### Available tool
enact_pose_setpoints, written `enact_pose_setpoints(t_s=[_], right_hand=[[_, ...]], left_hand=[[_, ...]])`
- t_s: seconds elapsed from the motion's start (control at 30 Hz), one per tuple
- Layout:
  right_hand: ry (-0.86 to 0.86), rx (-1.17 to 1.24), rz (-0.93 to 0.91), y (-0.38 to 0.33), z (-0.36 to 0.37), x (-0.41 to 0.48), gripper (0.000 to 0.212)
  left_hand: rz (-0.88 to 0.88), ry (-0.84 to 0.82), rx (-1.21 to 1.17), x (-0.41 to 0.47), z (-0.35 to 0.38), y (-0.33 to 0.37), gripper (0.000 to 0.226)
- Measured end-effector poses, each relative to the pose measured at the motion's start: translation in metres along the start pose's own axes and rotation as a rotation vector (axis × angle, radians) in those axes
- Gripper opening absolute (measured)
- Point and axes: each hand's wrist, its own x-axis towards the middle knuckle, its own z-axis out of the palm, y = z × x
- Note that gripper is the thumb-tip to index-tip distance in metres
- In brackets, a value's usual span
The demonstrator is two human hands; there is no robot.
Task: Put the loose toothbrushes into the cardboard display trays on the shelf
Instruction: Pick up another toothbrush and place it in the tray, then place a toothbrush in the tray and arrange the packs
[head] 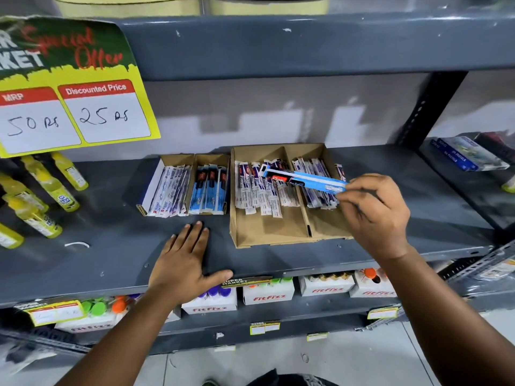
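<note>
Left hand (185,263): palm down, fingers spread, flat on the shelf (111,246) near its front edge | Right hand (373,215): raised above the shelf, fingertips pinched on one end of a toothbrush pack (303,178) | Both forearms: bare, reaching forward

Yellow bottles (41,196) at left under a price sign (72,87); white drink boxes (267,295) below; blue box (468,154) far right.

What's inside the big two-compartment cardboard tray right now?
Both compartments of the big tray hold white-and-purple packed toothbrushes at the back; the fronts are bare. The right hand holds a blue toothbrush pack above them, hiding part of the right compartment.
</note>
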Motion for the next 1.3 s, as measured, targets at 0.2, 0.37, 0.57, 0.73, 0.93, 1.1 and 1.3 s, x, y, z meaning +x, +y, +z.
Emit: enact_pose_setpoints(t_s=[0.2, 0.37, 0.57, 0.73, 0.93, 1.1, 1.3], right_hand=[[0.023, 0.131, -0.02, -0.025, 0.039, 0.015, 0.013], [-0.129, 0.223, 0.126, -0.053, 0.105, 0.039, 0.016], [-0.774, 0.068, 0.179, -0.087, 0.184, 0.067, 0.033], [-1.041, -0.369, 0.127, -0.126, 0.21, 0.074, 0.026], [-1.42, -0.431, 0.223, -0.131, 0.208, 0.076, 0.04], [-1.042, -0.112, 0.363, -0.052, 0.144, 0.108, 0.044], [-0.832, -0.266, 0.87, 0.084, 0.06, 0.075, 0.051]], left_hand=[[-0.015, -0.003, 0.006, 0.002, 0.002, 0.0, 0.124], [-0.016, -0.023, -0.011, 0.005, 0.002, 0.004, 0.126], [-0.03, -0.058, -0.044, 0.003, 0.001, 0.002, 0.126], [-0.007, 0.012, -0.069, 0.0, 0.001, -0.001, 0.126], [0.002, -0.002, -0.069, 0.001, 0.001, -0.005, 0.126], [-0.009, -0.008, -0.033, 0.001, 0.003, -0.005, 0.126], [0.018, 0.042, -0.044, 0.005, 0.009, -0.008, 0.125]])
